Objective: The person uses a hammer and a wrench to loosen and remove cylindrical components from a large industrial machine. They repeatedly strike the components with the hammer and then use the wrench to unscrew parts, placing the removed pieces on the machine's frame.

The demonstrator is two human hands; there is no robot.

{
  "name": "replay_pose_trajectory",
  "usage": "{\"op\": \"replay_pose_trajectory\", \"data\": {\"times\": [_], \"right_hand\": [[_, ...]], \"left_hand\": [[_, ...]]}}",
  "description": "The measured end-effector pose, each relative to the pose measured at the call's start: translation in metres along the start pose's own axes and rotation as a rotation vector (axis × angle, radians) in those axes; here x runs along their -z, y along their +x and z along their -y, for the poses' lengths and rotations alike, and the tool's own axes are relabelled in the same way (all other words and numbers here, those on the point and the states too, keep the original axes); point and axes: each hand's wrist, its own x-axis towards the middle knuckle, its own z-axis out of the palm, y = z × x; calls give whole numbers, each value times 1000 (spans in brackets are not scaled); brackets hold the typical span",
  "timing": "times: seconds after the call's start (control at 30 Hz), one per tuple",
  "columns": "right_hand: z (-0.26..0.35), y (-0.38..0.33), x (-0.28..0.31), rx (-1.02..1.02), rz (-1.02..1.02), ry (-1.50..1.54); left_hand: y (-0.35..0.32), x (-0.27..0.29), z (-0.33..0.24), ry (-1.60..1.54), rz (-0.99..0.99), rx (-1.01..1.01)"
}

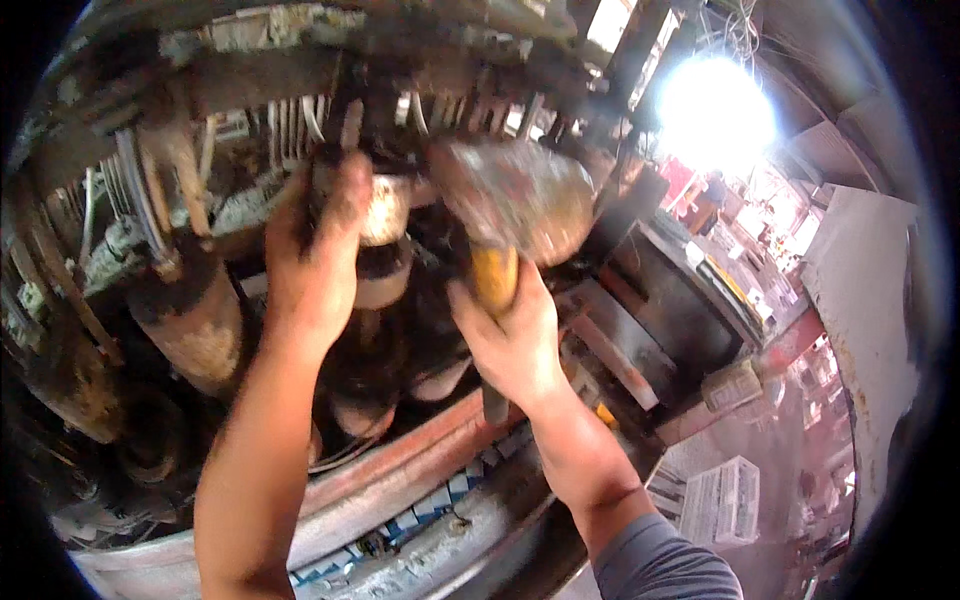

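My left hand (pixel 318 250) reaches up into the machine, thumb raised, against a short pale cylindrical piece (pixel 385 212). Its other fingers are mostly hidden behind, curled around the dark side of that piece. In my right hand (pixel 520 335) is a mallet with a yellow handle (pixel 494 275). Its broad grey and reddish head (pixel 520 190) is smeared by motion, just right of the pale piece. The handle's dark lower end sticks out below my fist. Under the pale piece stands a dark round holder (pixel 383 275).
Worn tapered cylinders (pixel 190 320) hang in a row at left, with rods and springs above. A reddish rail (pixel 400 450) crosses in front. At right are a dark metal cabinet (pixel 690 270), a white plastic crate (pixel 722 500) on the floor and a bright lamp (pixel 715 115).
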Motion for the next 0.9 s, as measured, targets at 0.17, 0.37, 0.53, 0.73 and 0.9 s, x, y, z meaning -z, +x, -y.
{"op": "replay_pose_trajectory", "data": {"times": [0.17, 0.37, 0.53, 0.73, 0.9], "right_hand": [[-48, -36, 10, 292, -7, -192], [-55, -47, 12, 57, 93, -247], [-18, -13, -3, 76, 23, -223], [-15, -28, -4, -33, 97, 207], [-32, -97, -12, -187, 105, 565]], "left_hand": [[-3, -8, -3, 67, -28, -59], [-5, -14, 4, -68, -43, -105], [0, -12, 14, -135, -118, -82], [8, 3, 17, 25, -6, -78], [1, -4, -19, 627, 66, -83]]}}
